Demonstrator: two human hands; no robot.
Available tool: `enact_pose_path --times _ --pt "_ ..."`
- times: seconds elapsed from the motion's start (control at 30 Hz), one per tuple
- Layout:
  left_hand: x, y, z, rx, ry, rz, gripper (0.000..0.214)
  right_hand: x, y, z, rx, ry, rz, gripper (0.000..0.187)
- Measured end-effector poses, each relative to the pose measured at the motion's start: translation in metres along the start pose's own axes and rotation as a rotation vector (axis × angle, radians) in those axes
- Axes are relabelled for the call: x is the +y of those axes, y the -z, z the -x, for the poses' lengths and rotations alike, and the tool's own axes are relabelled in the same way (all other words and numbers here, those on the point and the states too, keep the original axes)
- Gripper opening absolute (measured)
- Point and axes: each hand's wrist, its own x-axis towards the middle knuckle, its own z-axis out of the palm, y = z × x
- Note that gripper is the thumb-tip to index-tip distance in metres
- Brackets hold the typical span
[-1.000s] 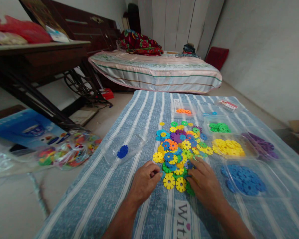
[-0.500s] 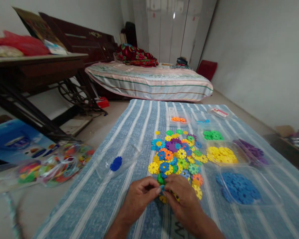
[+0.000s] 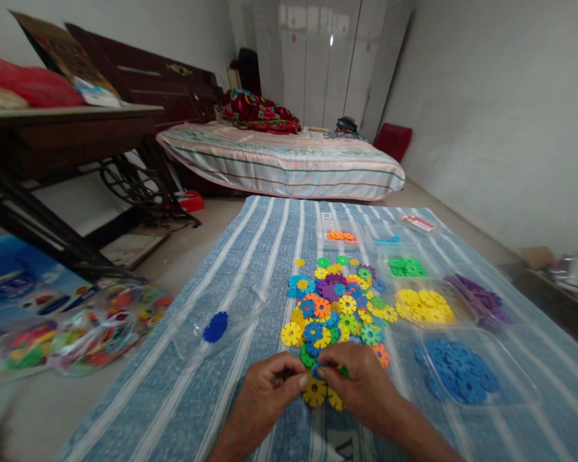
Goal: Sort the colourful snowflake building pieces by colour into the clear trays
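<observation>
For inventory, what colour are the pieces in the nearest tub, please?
The pieces are blue, shown best in the head view.

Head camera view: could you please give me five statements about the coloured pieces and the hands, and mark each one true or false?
1. The right hand touches a small blue piece. True.
2. The purple pieces lie to the left of the mixed pile. False: the purple pieces are to the right of the mixed pile.
3. The dark blue pieces lie to the left of the mixed pile. True.
4. The orange pieces are nearer to the person than the yellow pieces in the container. False: the orange pieces are farther away.
5. The green pieces in the container lie beyond those yellow pieces. True.
</observation>
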Motion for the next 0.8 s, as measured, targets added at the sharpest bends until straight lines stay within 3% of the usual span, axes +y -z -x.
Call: enact_pose_path --times 0.1,0.2,0.33,0.43,0.57,0.73,0.8 --pt "0.000 0.001 -0.001 0.084 0.021 -0.032 0.020 0.028 0.036 -0.032 0.020 -0.022 0.202 0.017" --pt "0.001 0.001 -0.002 0.120 0.021 -0.073 0.021 0.064 0.083 -0.080 0.109 -0.250 0.613 0.016" --pt "-0.001 0.000 -0.003 0.124 0.011 -0.107 0.020 0.099 0.141 -0.138 0.262 -0.429 0.746 0.027" --pt "-0.006 0.001 -0.005 0.134 0.005 -0.112 0.021 0.107 0.157 -0.150 0.332 -0.484 0.778 0.033" --pt "-0.008 0.000 -0.005 0.153 0.019 -0.130 0.021 0.097 0.132 -0.120 0.343 -0.449 0.750 0.031" --pt "-0.002 -0.005 -0.004 0.169 0.019 -0.163 0.018 0.069 0.062 -0.044 0.298 -0.071 0.375 0.026" --pt "-0.001 -0.006 -0.003 0.171 0.009 -0.191 0.017 0.057 0.037 -0.013 0.312 0.020 0.289 0.024"
